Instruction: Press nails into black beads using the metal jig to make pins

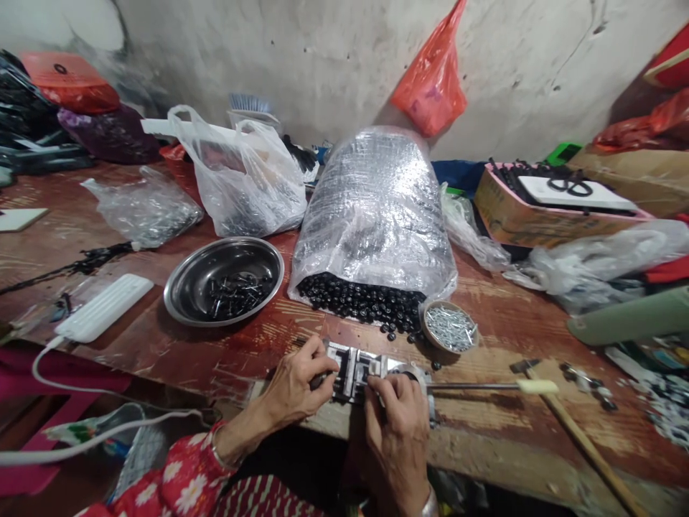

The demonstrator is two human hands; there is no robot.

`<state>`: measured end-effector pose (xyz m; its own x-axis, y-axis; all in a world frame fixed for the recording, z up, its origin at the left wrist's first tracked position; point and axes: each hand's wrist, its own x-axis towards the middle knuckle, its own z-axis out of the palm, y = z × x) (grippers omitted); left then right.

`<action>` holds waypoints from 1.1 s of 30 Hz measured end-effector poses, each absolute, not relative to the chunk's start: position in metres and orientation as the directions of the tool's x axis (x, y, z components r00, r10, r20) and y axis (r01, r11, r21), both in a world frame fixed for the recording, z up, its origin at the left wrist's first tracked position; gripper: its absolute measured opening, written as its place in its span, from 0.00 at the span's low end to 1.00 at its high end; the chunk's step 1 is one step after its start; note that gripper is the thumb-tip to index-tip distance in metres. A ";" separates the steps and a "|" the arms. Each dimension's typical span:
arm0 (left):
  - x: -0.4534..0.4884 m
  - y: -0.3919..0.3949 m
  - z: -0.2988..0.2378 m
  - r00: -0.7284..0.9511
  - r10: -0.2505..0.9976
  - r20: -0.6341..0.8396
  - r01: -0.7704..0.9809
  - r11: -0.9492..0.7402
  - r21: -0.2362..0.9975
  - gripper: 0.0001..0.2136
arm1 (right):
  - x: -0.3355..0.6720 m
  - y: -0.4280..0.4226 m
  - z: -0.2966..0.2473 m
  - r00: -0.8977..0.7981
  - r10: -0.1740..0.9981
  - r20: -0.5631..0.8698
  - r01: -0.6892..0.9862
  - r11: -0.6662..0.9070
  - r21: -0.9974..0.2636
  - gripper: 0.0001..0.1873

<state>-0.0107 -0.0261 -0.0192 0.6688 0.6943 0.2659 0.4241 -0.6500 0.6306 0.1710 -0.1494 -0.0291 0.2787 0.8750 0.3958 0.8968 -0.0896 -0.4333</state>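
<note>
Your 2 bare hands work at a flat steel jig (352, 373) on the near edge of a scarred, red-stained wooden workbench (484, 424). Your left hand (293, 384), in a red floral sleeve (183, 477), closes on the jig's left end, fingers curled over it with no gap showing. Your right hand (395, 431) bends over the jig's middle, fingertips (377, 388) pressed down on the metal; anything small beneath them is hidden. A thin steel rod with a cream grip (474, 386) runs right from the jig.

Just beyond, a shallow round tan dish (449, 327) holds loose silver nails. A large silvery translucent plastic sack (374, 208) lies with its open mouth toward you, spilling glossy black beads (360, 301), a few loose on the bench. To its left, a round stainless steel bowl (223, 280) holds a small heap of black-headed pins. Behind the bowl, a white plastic carrier bag (242, 176) and a clear plastic bag (143, 212) both hold dark contents. At far right, a pink-rimmed cardboard box (538, 215) carries black-handled scissors (571, 187) on a white board. A wooden-handled hammer (586, 445) lies at the bench's right, and an orange-red plastic bag (433, 72) hangs on the stained wall.
</note>
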 end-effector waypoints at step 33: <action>0.089 0.060 -0.012 0.730 0.679 0.075 0.618 -0.702 0.354 0.08 | 0.250 -0.063 -0.019 0.444 0.894 0.051 0.853 -0.405 -0.330 0.04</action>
<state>0.0891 0.0602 -0.0123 0.7299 0.6795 0.0748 0.6176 -0.7024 0.3538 0.2500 -0.0631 -0.0185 0.4444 0.8944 0.0506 0.8527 -0.4050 -0.3300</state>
